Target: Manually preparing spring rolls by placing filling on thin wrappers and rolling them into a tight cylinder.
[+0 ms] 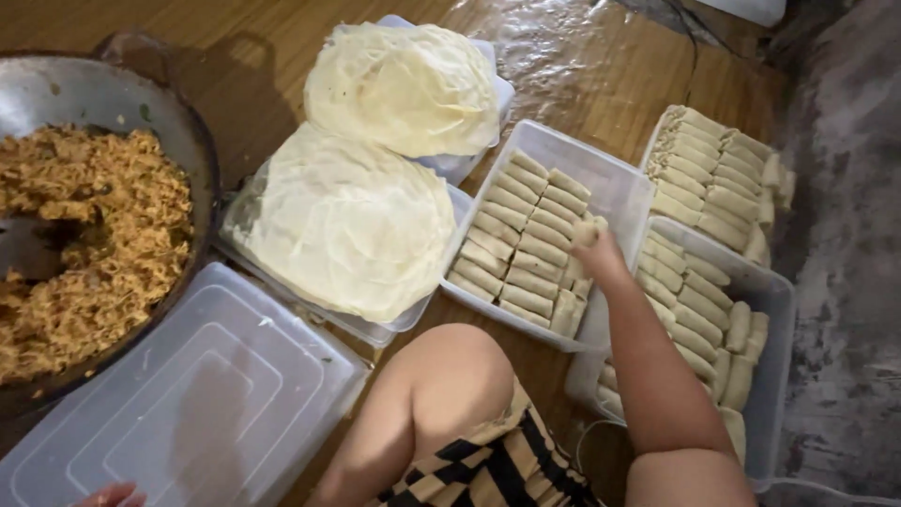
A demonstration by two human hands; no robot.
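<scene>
— How far along? The right hand (593,246), fingers closed on a roll (587,229), holds it over the part-filled middle tub (615,183).

— Two tubs (765,291) packed; filling (89,235) and wrappers (347,221) remain. The left hand (111,495), grip unclear, touches a lid (188,394).

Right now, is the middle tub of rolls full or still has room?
Has room. The middle tub holds packed rows of rolls, but its far right strip is bare. The right hand holds one roll there.
</scene>
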